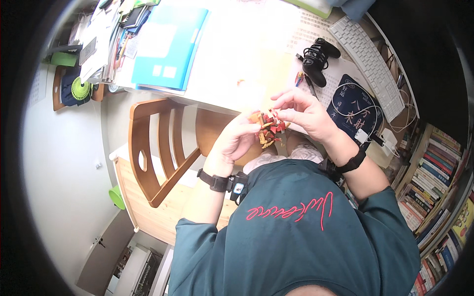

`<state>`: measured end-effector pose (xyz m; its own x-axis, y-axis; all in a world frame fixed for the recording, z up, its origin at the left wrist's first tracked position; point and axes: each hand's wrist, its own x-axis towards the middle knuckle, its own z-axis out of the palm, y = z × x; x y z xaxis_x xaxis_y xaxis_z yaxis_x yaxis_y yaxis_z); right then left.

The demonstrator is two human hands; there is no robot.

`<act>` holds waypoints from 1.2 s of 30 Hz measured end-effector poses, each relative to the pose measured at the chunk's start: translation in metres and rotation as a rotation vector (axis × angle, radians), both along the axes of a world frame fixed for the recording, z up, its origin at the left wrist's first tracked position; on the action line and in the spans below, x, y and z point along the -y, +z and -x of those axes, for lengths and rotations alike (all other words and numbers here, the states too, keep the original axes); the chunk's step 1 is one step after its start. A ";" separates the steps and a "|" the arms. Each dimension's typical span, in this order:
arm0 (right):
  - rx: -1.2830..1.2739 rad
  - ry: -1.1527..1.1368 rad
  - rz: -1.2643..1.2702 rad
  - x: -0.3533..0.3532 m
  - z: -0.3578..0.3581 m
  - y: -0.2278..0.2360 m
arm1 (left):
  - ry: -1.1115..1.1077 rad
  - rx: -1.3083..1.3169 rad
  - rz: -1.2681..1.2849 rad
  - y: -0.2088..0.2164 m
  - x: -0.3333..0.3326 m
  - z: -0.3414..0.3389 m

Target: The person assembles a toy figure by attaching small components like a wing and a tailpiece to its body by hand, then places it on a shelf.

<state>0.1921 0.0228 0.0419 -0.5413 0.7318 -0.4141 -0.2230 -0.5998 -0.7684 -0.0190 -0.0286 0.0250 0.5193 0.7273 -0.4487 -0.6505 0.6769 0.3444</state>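
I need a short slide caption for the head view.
Both hands, left hand and right hand, hold a small red-and-orange toy over a desk.

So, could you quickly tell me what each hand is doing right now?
Left hand: closed around a small red and orange toy model.
Right hand: fingertips pinching the model's top.

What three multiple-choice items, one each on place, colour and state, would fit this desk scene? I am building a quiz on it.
1. Where does the black game controller lie?
A. on the wooden chair
B. on the desk beside the white keyboard
C. on the floor

2. What colour is the flat plastic folder?
A. blue
B. red
C. black

3. How is the small red and orange toy model held?
A. lying on the desk
B. between left hand and right hand
C. hanging from a cord

Key: B, it lies left of the keyboard; A, its cover is blue; B, both hands' fingers grip it.
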 end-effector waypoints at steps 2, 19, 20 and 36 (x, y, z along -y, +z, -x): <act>0.239 0.070 -0.580 -0.001 0.000 0.003 | -0.001 -0.016 -0.014 0.000 0.000 0.002; 0.452 0.011 -0.829 0.013 -0.001 0.000 | -0.004 -0.011 -0.007 0.006 -0.003 -0.001; 0.444 0.004 -0.821 0.013 0.000 0.000 | -0.002 -0.020 -0.012 0.007 -0.003 -0.001; 0.461 0.006 -0.580 0.023 -0.008 -0.013 | 0.050 -0.370 -0.061 0.015 0.003 -0.009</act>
